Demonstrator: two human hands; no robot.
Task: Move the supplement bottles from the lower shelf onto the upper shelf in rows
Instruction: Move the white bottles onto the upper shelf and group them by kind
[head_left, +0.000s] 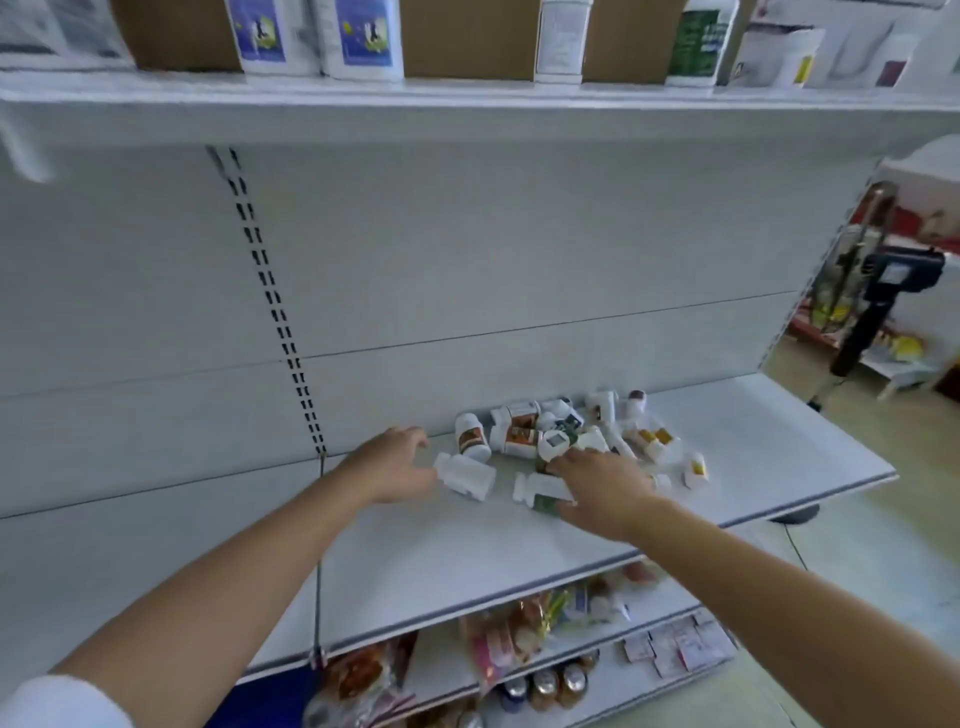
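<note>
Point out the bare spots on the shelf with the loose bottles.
The shelf is bare in front of the bottle pile, toward its front edge, and right of the pile out to the shelf's end. It is crowded mid-shelf against the back panel, where both hands reach.

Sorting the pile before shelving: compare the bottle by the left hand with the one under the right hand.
The left bottle shows a plain white side; the right bottle has a dark green patch on its label. The left hand is open beside the left bottle; the right hand reaches over the right bottle. Both are white and lie on their sides.
</note>
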